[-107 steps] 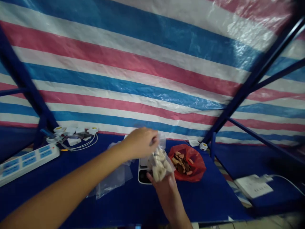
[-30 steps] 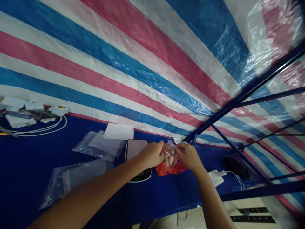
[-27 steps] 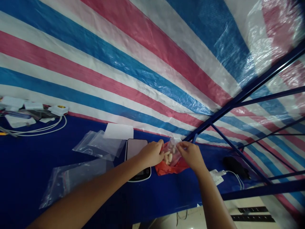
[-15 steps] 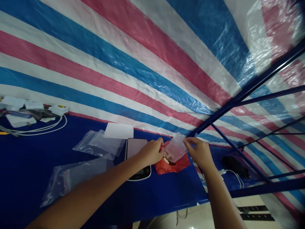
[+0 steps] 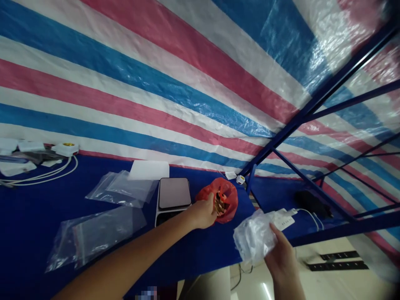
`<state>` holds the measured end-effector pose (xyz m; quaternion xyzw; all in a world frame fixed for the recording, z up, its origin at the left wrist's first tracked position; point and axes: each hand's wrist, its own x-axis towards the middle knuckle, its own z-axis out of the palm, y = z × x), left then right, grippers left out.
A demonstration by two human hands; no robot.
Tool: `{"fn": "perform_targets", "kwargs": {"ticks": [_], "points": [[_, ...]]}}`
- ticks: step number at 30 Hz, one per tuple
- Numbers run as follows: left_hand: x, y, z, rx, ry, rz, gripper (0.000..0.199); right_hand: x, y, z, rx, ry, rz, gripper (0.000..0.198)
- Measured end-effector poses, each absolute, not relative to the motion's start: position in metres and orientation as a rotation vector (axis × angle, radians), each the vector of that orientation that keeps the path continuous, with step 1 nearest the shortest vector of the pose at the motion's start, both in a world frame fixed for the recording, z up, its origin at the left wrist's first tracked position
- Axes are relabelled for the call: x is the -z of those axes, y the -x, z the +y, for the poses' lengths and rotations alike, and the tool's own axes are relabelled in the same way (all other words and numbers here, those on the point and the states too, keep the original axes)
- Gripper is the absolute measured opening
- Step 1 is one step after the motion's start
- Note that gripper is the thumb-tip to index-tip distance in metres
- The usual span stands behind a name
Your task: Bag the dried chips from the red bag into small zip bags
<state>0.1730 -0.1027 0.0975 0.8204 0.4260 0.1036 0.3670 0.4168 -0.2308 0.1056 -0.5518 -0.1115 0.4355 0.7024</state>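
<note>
Head view. Red plastic bag: one, mouth upward, on the desk, just right of the scale; brown pieces inside. Left hand: the nearer of the two, touching, its thumb and fingers pinching the bag's near left rim. Clear plastic bag: one, crumpled, gripped in the right hand, extending leftward from it by the desk's right end. Red plastic bag lies beyond and left of the right hand, well apart.
</note>
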Motion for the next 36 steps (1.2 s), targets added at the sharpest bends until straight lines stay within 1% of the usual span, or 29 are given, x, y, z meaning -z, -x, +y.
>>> {"fn": "perform_targets", "kwargs": {"ticks": [5,8,11,12,13,17,19,20,22,24,26,31,36], "points": [[-0.112,-0.217,-0.079,-0.443,-2.089,1.238,0.068,-0.060,-0.408,-0.234,-1.126,1.168,-0.153,0.029],[-0.121,-0.208,-0.075,-0.580,-2.103,1.263,0.059,-0.046,-0.396,-0.227,-1.133,1.156,-0.135,0.028],[-0.115,-0.182,-0.103,-0.655,-2.042,1.178,0.047,-0.035,-0.385,-0.223,-1.156,1.147,-0.214,0.027],[-0.109,-0.174,-0.118,-0.629,-1.976,1.134,0.049,-0.033,-0.383,-0.222,-1.168,1.143,-0.238,0.028],[-0.102,-0.167,-0.133,-0.599,-1.895,1.094,0.056,-0.031,-0.381,-0.223,-1.185,1.139,-0.259,0.029],[-0.069,-0.162,-0.174,-0.635,-1.542,0.958,0.097,-0.034,-0.378,-0.226,-1.248,1.109,-0.369,0.033],[-0.056,-0.166,-0.178,-0.658,-1.302,0.882,0.106,-0.038,-0.375,-0.227,-1.248,1.105,-0.433,0.034],[-0.052,-0.169,-0.177,-0.652,-1.200,0.846,0.104,-0.040,-0.374,-0.228,-1.234,1.109,-0.454,0.034],[-0.047,-0.173,-0.171,-0.638,-1.102,0.814,0.089,-0.041,-0.372,-0.228,-1.187,1.134,-0.487,0.034],[-0.043,-0.174,-0.166,-0.646,-1.128,0.850,0.070,-0.039,-0.372,-0.227,-1.115,1.194,-0.524,0.035],[-0.040,-0.176,-0.163,-0.699,-1.220,0.931,0.059,-0.032,-0.377,-0.225,-1.022,1.308,-0.580,0.037],[-0.025,-0.189,-0.167,-0.917,-1.572,1.108,0.049,-0.016,-0.399,-0.218,-0.682,1.652,-0.840,0.050],[-0.025,-0.194,-0.189,-1.097,-1.934,1.102,0.045,-0.010,-0.426,-0.219,-0.562,1.795,-0.969,0.052]]}}
